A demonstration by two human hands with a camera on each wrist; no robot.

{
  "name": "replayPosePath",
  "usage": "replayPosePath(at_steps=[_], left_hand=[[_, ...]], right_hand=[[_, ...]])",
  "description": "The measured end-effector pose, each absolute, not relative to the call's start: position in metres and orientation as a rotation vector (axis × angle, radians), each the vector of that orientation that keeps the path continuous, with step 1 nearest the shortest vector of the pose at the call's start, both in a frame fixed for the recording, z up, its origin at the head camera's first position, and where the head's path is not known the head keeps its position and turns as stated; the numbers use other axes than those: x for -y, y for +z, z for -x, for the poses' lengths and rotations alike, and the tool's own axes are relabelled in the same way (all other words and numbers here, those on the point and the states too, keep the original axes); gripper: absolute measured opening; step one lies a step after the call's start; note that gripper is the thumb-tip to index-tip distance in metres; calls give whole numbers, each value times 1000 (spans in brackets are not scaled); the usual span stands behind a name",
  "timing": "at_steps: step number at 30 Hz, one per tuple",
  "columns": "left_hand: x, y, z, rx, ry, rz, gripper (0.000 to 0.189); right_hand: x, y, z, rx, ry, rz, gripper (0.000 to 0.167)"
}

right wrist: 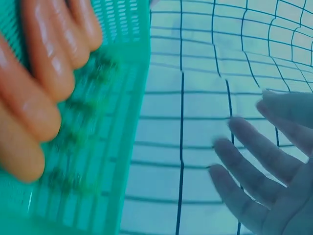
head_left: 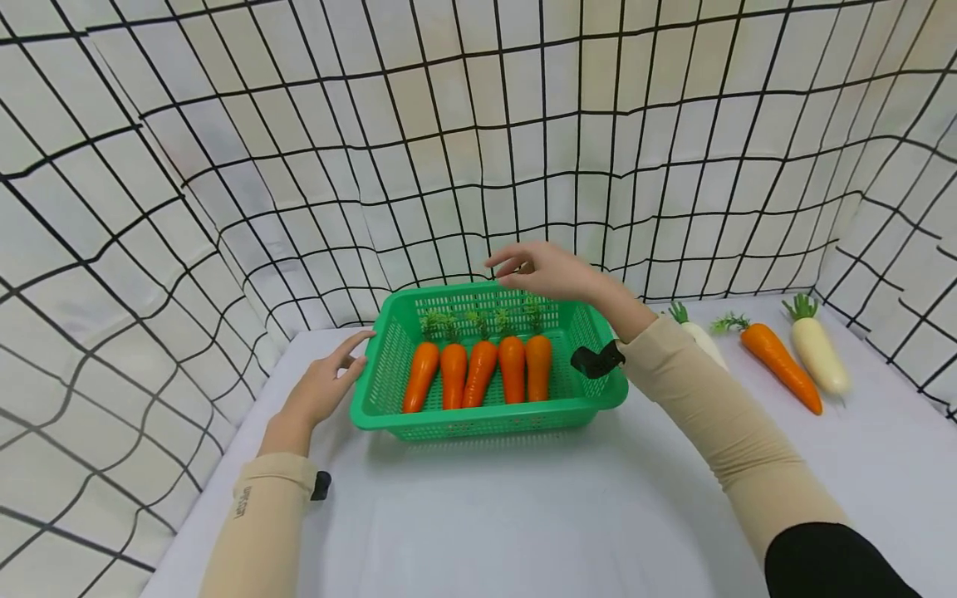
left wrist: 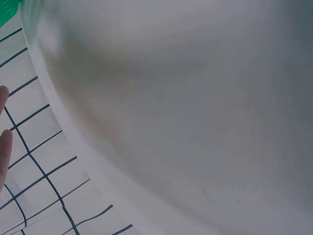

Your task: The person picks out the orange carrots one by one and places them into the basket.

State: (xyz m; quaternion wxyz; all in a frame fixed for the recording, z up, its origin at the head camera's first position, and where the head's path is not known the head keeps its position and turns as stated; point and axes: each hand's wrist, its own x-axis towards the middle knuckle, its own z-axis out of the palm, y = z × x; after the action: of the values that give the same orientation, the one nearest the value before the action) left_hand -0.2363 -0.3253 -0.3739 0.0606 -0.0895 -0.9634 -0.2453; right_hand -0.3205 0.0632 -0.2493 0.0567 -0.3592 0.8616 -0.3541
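Several orange carrots (head_left: 481, 374) with green tops lie side by side in a green plastic basket (head_left: 493, 422). At the basket's left rim is my left hand (head_left: 321, 386), its fingertips right at the edge and its fingers loosely bent around nothing. My right hand (head_left: 549, 270) hovers above the far rim, palm down, over the carrot tops. In the right wrist view the fingers (right wrist: 259, 181) are spread and empty beside the basket wall (right wrist: 132, 132). Only two fingertips (left wrist: 4, 147) of the left hand show in the left wrist view.
On the white table (head_left: 478, 515) at the right lie a carrot (head_left: 781, 365) and a white radish (head_left: 820, 357). Another white radish (head_left: 703, 340) is partly hidden behind the right forearm. A black grid-lined white cloth wall (head_left: 463, 166) rises behind and on both sides.
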Motion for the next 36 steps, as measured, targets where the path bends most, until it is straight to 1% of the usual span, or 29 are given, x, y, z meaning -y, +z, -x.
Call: replayPosePath(at_steps=[12,22,29,36], left_hand=[[329,-373,236,2931,-733,262,55],[326,-378,239,2923,-760,255,55],[325,-378,237,2927,-773,263,55],[326,-376,237,2928,-768,256,55]], right_hand=[[-147,-271,312,-2857,-1227,1018,30],[-223,-291,298,-3050,-1252,814,27],[-266,-309,292,-3157,-1112,613,28],[-297,-329,296,-3172,-1045,343,36]])
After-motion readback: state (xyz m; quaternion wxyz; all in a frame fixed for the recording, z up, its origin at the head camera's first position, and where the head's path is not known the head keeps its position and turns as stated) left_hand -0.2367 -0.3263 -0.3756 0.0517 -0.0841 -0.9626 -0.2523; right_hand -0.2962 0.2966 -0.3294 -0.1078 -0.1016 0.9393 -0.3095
